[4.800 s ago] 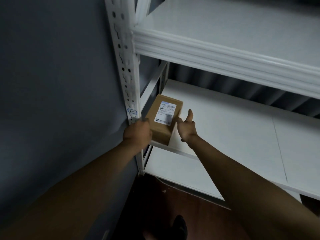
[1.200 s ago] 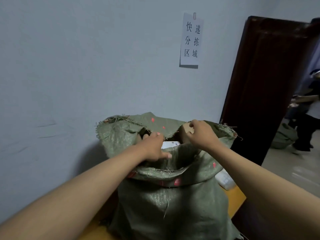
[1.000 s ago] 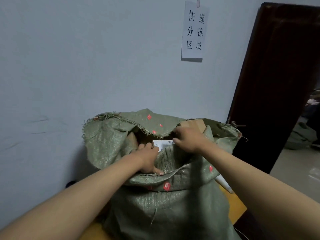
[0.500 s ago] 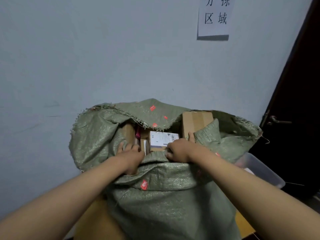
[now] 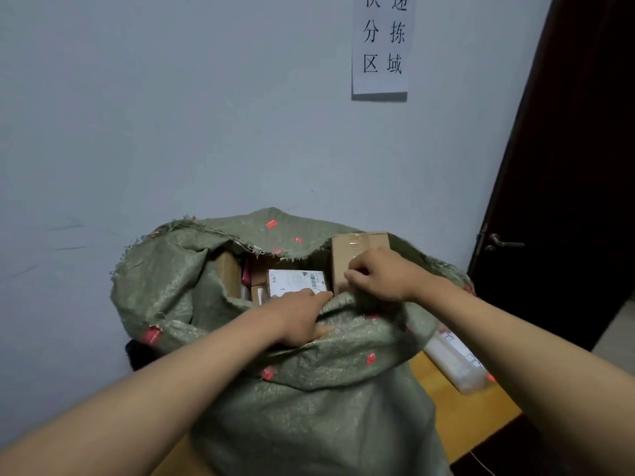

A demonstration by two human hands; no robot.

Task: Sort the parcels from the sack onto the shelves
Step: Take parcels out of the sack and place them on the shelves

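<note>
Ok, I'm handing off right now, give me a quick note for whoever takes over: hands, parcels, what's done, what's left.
Left hand: fingers straight, resting on the sack's front rim, tips by the white-labelled parcel.
Right hand: fingers curled on the tall brown box standing at the right of the sack mouth; not lifted out yet.
Several more parcels show inside the sack, which stands on a wooden table against the wall.
Done: cannot be judged here, no shelves in view.
Left: pull the box out, shelve it, then the rest.
</note>
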